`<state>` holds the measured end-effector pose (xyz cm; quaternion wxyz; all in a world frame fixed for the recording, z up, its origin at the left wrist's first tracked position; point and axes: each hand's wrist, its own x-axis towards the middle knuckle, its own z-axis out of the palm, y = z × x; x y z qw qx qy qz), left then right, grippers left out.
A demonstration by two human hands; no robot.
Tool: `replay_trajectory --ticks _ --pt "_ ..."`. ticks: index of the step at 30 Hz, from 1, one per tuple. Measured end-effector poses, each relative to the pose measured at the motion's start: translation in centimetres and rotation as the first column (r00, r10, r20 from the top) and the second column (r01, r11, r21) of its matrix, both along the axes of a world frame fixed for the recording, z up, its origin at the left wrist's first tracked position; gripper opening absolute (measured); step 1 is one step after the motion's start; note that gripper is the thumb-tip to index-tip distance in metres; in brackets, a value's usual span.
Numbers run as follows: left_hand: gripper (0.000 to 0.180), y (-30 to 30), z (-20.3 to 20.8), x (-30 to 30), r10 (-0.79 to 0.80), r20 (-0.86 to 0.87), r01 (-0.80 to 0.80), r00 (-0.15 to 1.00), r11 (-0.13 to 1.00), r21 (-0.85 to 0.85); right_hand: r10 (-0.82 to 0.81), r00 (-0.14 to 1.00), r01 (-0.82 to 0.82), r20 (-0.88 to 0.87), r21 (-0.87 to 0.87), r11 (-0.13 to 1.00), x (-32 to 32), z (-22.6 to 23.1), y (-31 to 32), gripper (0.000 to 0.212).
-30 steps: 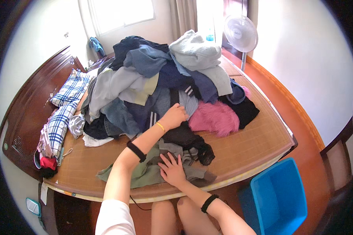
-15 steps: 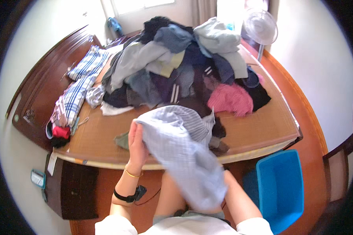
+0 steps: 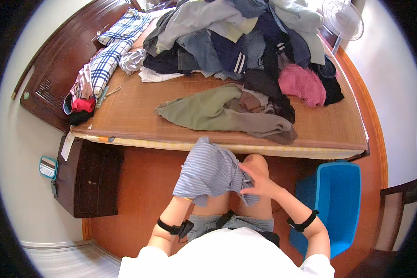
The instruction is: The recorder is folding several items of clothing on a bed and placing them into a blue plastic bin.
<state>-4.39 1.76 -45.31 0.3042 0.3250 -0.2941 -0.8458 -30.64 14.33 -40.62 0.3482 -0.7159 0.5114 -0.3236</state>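
Observation:
A blue-and-white striped garment (image 3: 208,169) hangs in a bunch over my lap, in front of the bed's near edge. My left forearm (image 3: 175,214) runs up under it, and the cloth covers the left hand, so its fingers are hidden. At the garment's right edge is my right hand (image 3: 260,183), fingers and thumb spread, seemingly just touching the cloth. On the bed beyond, an olive-green garment (image 3: 208,109) lies spread out, with a grey-brown garment (image 3: 268,125) over its right end.
A large heap of clothes (image 3: 217,46) covers the back of the bed (image 3: 129,113). Pink fuzzy clothing (image 3: 302,85) lies at its right. Plaid cloth (image 3: 109,62) rests by the headboard. A blue bin (image 3: 350,204) stands right, a dark bedside cabinet (image 3: 92,180) left, a fan (image 3: 343,18) far right.
The striped garment has come down and nearer, from above the bed edge to over my lap. My left hand has gone out of sight beneath it; the right hand now shows. The view has tilted downward.

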Motion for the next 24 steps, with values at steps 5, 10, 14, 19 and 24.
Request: replay_trajectory --ticks 5,10,14,19,24 --pt "0.044 -1.1 -0.4 -0.9 -0.016 0.001 0.016 1.000 0.999 -0.029 -0.007 0.840 -0.065 -0.542 -0.114 0.991 0.7 -1.3 1.7 0.071" --pt "0.047 -3.1 1.2 1.6 0.047 0.090 -0.036 0.995 0.993 -0.113 0.073 0.989 -0.121 0.127 0.424 0.898 -0.9 7.5 1.6 0.030" --pt "0.050 -2.6 4.6 3.5 0.005 0.134 0.027 0.991 0.970 -0.241 -0.146 0.724 0.218 0.674 -0.023 0.976 -7.2 10.8 3.6 0.032" --pt "0.061 -1.0 12.6 1.4 -0.647 -0.351 0.616 0.677 0.759 -0.211 -0.725 0.087 0.481 0.683 0.609 0.631 -8.2 10.2 3.5 0.027" --pt "0.030 -2.9 8.0 0.7 -0.170 0.321 0.283 0.932 0.894 -0.348 -0.693 0.310 0.353 0.651 0.598 0.720 -7.6 6.1 4.5 0.024"
